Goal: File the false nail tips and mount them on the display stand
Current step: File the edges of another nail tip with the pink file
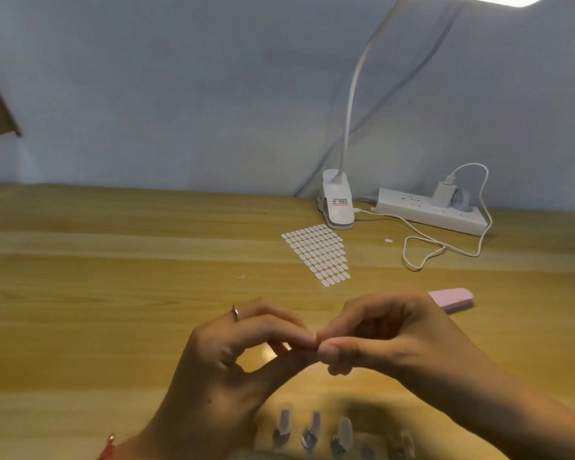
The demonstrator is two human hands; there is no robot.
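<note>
Wooden desk (113,260): left hand (233,356) and right hand (379,340) meet, thumbs and forefingers curled, pinching a small item hidden between them. They hover just beyond the display stand (309,439), equally near both, where at least 3 nail tips (345,426) stand upright. A pink nail file (450,298) lies farther beyond the stand, to the right.

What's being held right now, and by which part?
Cannot tell. The left hand and right hand meet fingertip to fingertip in a pinch grip, but whatever sits between them is hidden or too small to see.
</note>
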